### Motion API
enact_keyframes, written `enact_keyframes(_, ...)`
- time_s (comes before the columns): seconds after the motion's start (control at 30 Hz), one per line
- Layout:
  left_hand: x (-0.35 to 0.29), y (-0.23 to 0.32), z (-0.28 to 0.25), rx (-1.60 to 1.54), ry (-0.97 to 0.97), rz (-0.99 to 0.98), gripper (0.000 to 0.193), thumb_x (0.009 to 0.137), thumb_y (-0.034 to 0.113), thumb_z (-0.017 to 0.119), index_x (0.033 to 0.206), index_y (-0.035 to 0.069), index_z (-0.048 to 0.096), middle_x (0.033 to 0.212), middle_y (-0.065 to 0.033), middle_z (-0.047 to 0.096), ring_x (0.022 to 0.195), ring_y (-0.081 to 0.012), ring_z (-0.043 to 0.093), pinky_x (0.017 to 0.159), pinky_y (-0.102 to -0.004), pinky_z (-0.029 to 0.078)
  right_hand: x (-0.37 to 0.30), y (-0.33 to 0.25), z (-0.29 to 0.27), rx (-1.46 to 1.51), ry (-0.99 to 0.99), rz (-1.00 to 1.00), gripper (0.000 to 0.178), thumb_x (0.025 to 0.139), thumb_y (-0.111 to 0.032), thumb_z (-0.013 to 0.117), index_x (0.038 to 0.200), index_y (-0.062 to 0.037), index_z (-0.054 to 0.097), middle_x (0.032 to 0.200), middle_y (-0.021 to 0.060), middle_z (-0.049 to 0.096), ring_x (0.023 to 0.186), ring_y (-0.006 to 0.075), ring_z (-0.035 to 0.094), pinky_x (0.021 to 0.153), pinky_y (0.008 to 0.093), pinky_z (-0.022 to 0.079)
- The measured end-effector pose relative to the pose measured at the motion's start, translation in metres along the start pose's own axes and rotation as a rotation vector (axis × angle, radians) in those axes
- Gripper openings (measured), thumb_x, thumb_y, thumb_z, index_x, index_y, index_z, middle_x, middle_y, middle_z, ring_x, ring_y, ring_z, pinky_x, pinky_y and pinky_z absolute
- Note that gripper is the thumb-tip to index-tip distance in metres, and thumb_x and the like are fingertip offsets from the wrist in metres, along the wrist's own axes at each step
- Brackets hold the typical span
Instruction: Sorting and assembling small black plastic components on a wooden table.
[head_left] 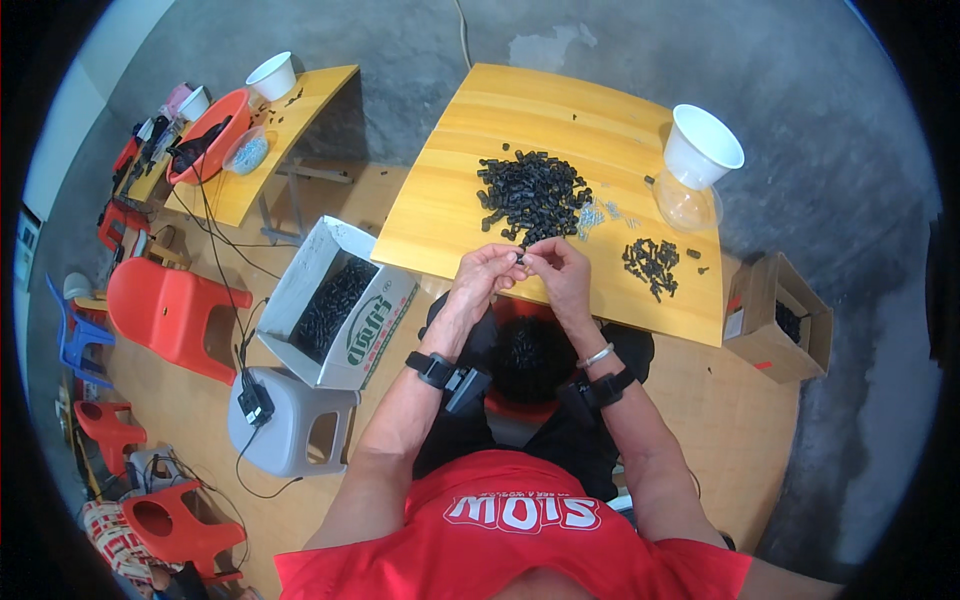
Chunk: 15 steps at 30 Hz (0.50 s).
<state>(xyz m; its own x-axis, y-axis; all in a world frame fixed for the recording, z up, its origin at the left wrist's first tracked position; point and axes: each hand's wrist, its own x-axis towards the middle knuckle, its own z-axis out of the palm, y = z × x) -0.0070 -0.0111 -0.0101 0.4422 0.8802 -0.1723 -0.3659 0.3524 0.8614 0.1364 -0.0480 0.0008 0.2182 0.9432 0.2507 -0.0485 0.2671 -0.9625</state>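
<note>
Just off the table's front edge, my left hand [484,273] and my right hand [560,272] meet fingertip to fingertip. Pinched between them is a small black plastic part [521,258]; its finer shape is too small to make out. Right beyond my fingers lies a big heap of short black cylindrical parts [534,192]. Small silvery pieces [591,216], perhaps screws or pins, are scattered at that heap's right side. Farther right sits a smaller pile of thin black pieces [651,265]. Between my knees a red container [520,408] holds a dark mass of black parts.
The yellow table [625,145] carries a white tub [704,148] and a clear plastic bowl [687,204]. A carton [785,330] stands right of it. To the left are a white box of black parts [335,300], a grey stool [290,425], red chairs [165,310] and loose cables.
</note>
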Motion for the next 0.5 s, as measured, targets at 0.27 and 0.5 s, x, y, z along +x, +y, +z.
enact_keyframes(0.27,-0.0026,0.0061,0.0018,-0.13,0.04,-0.038,0.014,0.086,0.004,0.055,0.098,-0.002,0.057,0.086,-0.0141,0.065,0.076,-0.0185,0.067,0.059,-0.0195,0.052,0.0013,-0.0041,0.0053,-0.299,0.07,-0.182,0.007,0.075,-0.002,0.064,0.081,-0.0006,0.061,0.071,0.0059,0.063,0.065,0.0127,0.061,0.06,0.0248,0.047)
enact_keyframes(0.5,-0.0046,0.0079,0.0046,-0.102,0.032,-0.032,0.018,0.087,0.002,0.052,0.104,-0.004,0.055,0.091,-0.0157,0.065,0.078,-0.0197,0.066,0.064,-0.0207,0.054,0.0069,-0.0066,0.0008,-0.154,0.074,-0.079,0.006,0.076,-0.003,0.064,0.081,-0.0004,0.061,0.071,0.007,0.063,0.065,0.0127,0.062,0.06,0.0242,0.047)
